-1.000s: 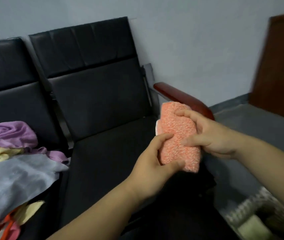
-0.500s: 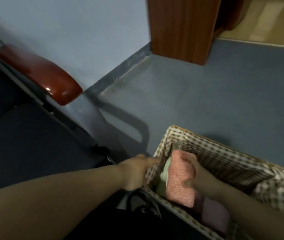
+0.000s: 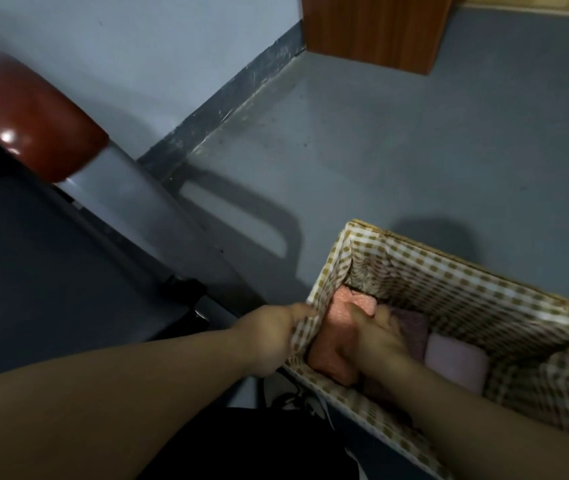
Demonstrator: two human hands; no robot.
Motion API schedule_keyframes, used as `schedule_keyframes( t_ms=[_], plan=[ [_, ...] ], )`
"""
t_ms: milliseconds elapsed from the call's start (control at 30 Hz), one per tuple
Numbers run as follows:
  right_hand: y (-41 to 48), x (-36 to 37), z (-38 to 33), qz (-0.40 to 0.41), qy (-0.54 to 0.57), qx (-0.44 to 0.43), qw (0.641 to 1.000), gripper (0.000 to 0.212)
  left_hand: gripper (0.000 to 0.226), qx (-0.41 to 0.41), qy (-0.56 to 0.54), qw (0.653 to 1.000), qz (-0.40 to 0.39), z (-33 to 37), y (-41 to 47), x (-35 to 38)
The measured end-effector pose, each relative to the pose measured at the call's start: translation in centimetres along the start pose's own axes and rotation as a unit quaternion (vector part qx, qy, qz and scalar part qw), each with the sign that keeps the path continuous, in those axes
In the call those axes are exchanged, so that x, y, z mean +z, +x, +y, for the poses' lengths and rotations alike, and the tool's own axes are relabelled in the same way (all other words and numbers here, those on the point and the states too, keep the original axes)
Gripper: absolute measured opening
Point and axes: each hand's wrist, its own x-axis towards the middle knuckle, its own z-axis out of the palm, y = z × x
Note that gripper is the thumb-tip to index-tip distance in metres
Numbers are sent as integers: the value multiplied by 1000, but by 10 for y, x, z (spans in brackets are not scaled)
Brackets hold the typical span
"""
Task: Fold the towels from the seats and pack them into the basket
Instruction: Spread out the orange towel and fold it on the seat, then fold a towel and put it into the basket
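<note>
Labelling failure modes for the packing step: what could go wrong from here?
1. The orange towel is wedged between the checked liner and the mauve towel; more pushing by the right hand may undo its fold.
2. The left hand grips the liner's edge; a hard pull could drag the loose liner off the basket.
3. Pulling the right hand out may lift the mauve towel with it.

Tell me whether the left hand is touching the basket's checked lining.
Touching. The head view shows the left hand gripping the checked lining at the near-left rim of the basket, fabric bunched under its curled fingers.
</note>
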Motion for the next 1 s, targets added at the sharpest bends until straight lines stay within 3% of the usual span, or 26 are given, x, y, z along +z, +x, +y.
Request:
schedule_keyframes(
  t_ms=[167, 300, 433, 567, 700, 833, 1000],
  plan=[
    [-27, -36, -12, 4, -57, -45, 997, 99, 66, 46, 84, 995, -41, 14, -21, -22],
    [-66, -85, -43, 68, -66, -139, 986, 97, 51, 93, 136, 985, 57, 34, -67, -67],
    [-126, -138, -107, 112, -92, -234, 961, 91, 54, 25, 124, 972, 197, 11, -143, -111],
    [-195, -157, -196, 141, -84, -372, 914, 74, 56, -153, 91, 946, 270, -50, -253, -109],
    [-252, -122, -301, 82, -124, -512, 846, 70, 67, -331, 61, 889, 310, -117, -365, -73],
    [-297, -61, -396, 10, -212, -559, 801, 74, 66, -468, 49, 818, 330, -166, -471, -28],
    [-353, 30, -489, -44, -267, -590, 761, 78, 56, -609, -24, 680, 408, -209, -588, 3]
  ],
)
